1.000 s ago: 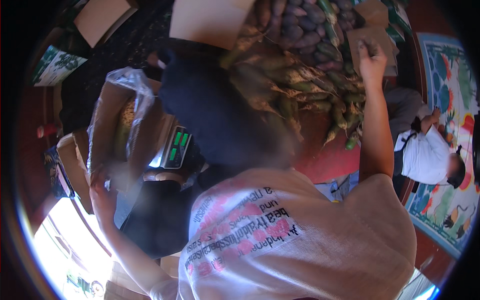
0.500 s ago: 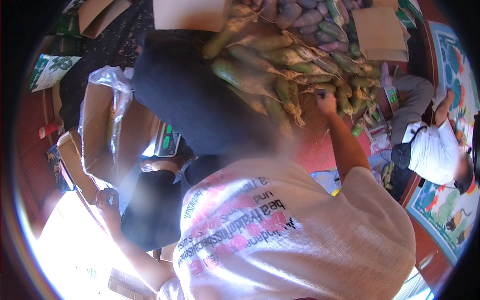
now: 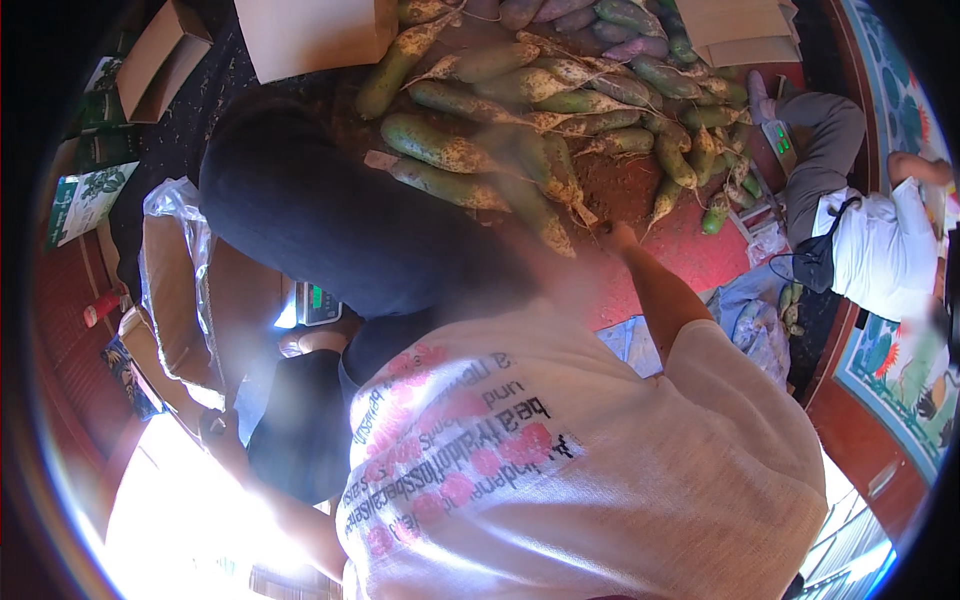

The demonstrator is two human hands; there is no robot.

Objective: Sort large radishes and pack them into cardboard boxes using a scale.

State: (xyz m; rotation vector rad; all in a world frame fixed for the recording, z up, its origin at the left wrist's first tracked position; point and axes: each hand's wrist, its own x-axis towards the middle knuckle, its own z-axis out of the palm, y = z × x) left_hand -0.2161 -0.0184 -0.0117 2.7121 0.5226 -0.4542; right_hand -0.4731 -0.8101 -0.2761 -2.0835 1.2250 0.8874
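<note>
Long green radishes [image 3: 440, 143] with pale, tapering, soil-dusted roots lie in a heap in front of me. My right hand [image 3: 618, 238] is low over the red ground at the heap's near edge, beside the root tip of one radish [image 3: 560, 170]. Its fingers seem curled, with something dark at their tips; whether they touch the root is unclear. Over on the left, my left hand [image 3: 222, 430] is at the lower corner of a cardboard box [image 3: 178, 300] lined with clear plastic. Glare and blur hide what its fingers do.
A scale [image 3: 318, 303] with a green display stands beside the lined box, by my dark-trousered leg [image 3: 350, 210]. Cardboard boxes [image 3: 315, 35] sit behind the heap. At right, another person [image 3: 885, 245] in white is near a second scale [image 3: 778, 140]. Purplish radishes [image 3: 640, 48] lie farther back.
My right hand has drawn back toward me and slightly left, from the bare soil among the radishes to the near root tips. My left hand stays by the box. The whole view has shifted.
</note>
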